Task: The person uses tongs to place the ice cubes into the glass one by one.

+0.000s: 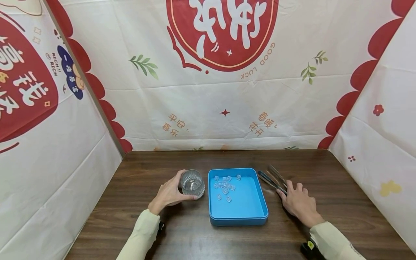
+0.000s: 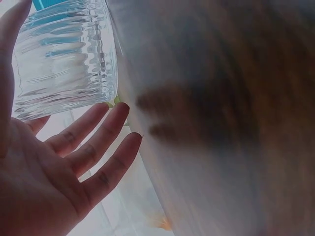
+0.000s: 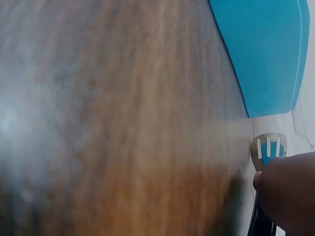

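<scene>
My left hand (image 1: 170, 191) curls thumb and fingers round a clear ribbed glass (image 1: 193, 184) left of the tray. In the left wrist view the glass (image 2: 64, 59) sits between the thumb and the far fingers, while several other fingers of the hand (image 2: 74, 172) spread below it. My right hand (image 1: 300, 202) holds metal tongs with dark handles (image 1: 272, 181) right of the tray; their two arms stand apart, tips pointing away from me. A slotted tong end (image 3: 268, 147) shows in the right wrist view. Several clear ice-like cubes (image 1: 225, 191) lie in the blue tray (image 1: 238, 218).
The brown wooden table (image 1: 185, 238) carries all of this. Printed white cloth (image 1: 211, 101) hangs behind the table's far edge and along both sides. The blue tray's wall stands between the glass and the tongs.
</scene>
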Tool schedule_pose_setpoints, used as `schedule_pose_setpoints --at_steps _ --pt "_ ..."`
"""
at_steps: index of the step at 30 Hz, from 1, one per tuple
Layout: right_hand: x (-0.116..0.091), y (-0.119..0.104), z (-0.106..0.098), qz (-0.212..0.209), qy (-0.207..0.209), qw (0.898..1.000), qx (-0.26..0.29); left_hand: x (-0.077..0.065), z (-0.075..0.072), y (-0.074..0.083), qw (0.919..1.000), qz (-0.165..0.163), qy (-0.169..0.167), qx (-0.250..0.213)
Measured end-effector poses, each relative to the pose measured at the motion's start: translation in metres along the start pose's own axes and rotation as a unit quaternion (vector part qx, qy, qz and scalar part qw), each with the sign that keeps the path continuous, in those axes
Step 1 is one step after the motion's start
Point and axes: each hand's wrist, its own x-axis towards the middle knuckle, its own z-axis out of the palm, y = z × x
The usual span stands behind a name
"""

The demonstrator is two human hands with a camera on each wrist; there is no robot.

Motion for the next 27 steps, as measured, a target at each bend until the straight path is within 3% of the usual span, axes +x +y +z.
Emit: schedule_pose_setpoints --at_steps 12,27 --pt "-0.005 0.008 -0.003 -0.014 0.018 1.000 -0.002 0.003 0.007 0.002 0.9994 -0.014 0.013 0.028" --pt "-0.005 0.016 -0.012 -0.046 0.060 0.997 0.021 0.007 0.008 0.009 0.9996 -0.005 0.023 -0.013"
